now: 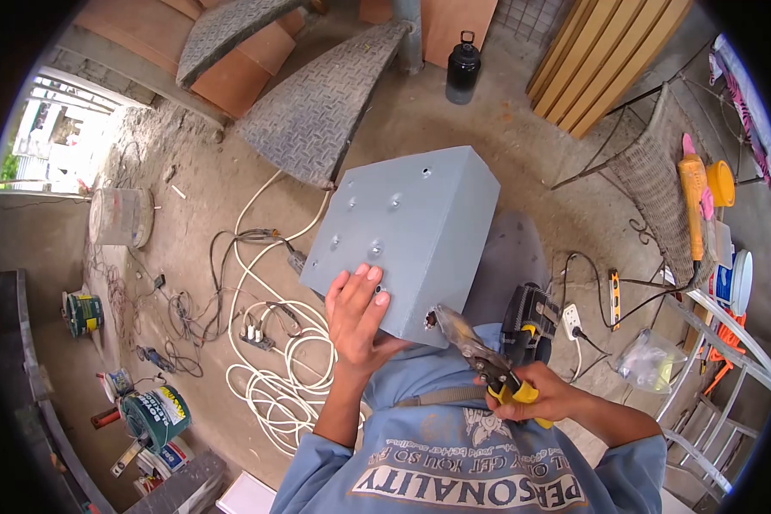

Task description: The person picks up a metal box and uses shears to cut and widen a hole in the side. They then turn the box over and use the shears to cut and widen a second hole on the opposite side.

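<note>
A grey metal box (pixel 403 231) rests tilted at my lap, with several small holes or dimples on its broad face. My left hand (pixel 357 317) lies against the lower part of that face, fingers spread on it. My right hand (pixel 535 394) is wrapped round the yellow handles of metal snips (pixel 488 364). The jaws of the snips are at a ragged hole (pixel 431 319) in the box's lower side. Whether metal lies between the jaws is hard to tell.
Coiled cream cable (pixel 283 377) lies on the floor at left, near paint cans (pixel 154 415). Metal stair treads (pixel 317 111) and a black bottle (pixel 463 68) are ahead. At right are a power strip (pixel 571 322), a wicker chair (pixel 651 171), a grinder (pixel 692 201) and a ladder (pixel 720 411).
</note>
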`<move>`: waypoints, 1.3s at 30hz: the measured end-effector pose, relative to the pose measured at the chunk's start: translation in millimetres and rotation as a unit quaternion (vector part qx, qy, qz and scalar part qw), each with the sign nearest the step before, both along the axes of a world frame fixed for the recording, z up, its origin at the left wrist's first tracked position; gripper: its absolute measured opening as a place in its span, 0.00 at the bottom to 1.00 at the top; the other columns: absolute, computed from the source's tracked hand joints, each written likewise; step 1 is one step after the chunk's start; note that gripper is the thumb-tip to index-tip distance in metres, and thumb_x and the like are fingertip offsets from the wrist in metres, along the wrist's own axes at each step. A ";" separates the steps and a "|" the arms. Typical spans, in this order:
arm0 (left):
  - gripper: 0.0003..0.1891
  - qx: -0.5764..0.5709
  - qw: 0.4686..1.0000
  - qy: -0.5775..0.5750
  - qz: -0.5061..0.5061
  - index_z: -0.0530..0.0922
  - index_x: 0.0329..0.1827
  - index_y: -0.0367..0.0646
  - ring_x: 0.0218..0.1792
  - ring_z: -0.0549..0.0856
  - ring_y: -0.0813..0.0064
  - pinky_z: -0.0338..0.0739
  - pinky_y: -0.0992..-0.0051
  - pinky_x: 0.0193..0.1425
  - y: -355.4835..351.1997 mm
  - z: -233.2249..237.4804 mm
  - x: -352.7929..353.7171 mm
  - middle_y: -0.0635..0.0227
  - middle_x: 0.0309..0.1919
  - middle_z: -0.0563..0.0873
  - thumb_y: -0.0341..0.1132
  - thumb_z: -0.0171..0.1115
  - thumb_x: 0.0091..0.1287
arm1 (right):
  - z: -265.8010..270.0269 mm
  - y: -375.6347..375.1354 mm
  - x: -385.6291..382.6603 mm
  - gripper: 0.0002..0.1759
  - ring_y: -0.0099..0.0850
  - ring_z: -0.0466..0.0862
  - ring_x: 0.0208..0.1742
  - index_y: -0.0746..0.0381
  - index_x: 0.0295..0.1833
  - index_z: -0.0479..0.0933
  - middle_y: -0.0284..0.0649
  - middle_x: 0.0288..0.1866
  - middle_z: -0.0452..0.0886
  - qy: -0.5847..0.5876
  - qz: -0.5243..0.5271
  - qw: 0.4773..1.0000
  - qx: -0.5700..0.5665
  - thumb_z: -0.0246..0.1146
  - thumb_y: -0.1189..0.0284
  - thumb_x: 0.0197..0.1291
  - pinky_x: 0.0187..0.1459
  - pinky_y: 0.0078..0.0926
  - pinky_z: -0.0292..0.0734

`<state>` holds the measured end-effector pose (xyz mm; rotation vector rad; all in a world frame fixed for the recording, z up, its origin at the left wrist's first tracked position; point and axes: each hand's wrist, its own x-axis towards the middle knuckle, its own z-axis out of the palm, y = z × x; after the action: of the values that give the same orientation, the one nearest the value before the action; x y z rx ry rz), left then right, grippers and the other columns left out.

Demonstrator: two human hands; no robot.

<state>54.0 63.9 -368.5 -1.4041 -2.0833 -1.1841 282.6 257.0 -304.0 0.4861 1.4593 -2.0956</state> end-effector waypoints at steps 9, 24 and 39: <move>0.46 0.016 1.000 -0.023 -0.004 0.70 0.65 0.46 0.64 0.79 0.52 0.69 0.48 0.65 0.6 0.4 2.4 0.53 0.63 0.79 0.53 0.81 0.43 | -9.0 -5.1 6.1 0.15 0.23 0.81 0.44 0.64 0.39 0.82 0.33 0.34 0.82 0.016 -0.005 1.000 0.022 0.73 0.64 0.58 0.71 0.38 0.64; 0.44 -0.017 1.000 -0.004 -0.022 0.69 0.65 0.44 0.62 0.79 0.47 0.68 0.45 0.66 -3.0 0.0 1.8 0.47 0.62 0.79 0.54 0.80 0.47 | -13.9 -13.1 8.7 0.21 0.17 0.75 0.31 0.64 0.56 0.77 0.28 0.29 0.76 0.001 -0.022 1.000 0.021 0.68 0.62 0.65 0.36 0.18 0.71; 0.46 0.001 1.000 -0.024 -0.008 0.70 0.65 0.46 0.61 0.81 0.50 0.69 0.48 0.65 -4.4 2.2 -4.1 0.50 0.61 0.80 0.52 0.83 0.42 | -9.3 15.9 16.9 0.25 0.24 0.81 0.43 0.66 0.62 0.71 0.35 0.42 0.80 -0.004 -0.142 0.989 -0.033 0.69 0.69 0.63 0.47 0.25 0.77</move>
<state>49.9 59.4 -366.3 -1.4078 -2.1070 -1.2369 299.5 272.9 -313.3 0.7126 1.3769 -2.3494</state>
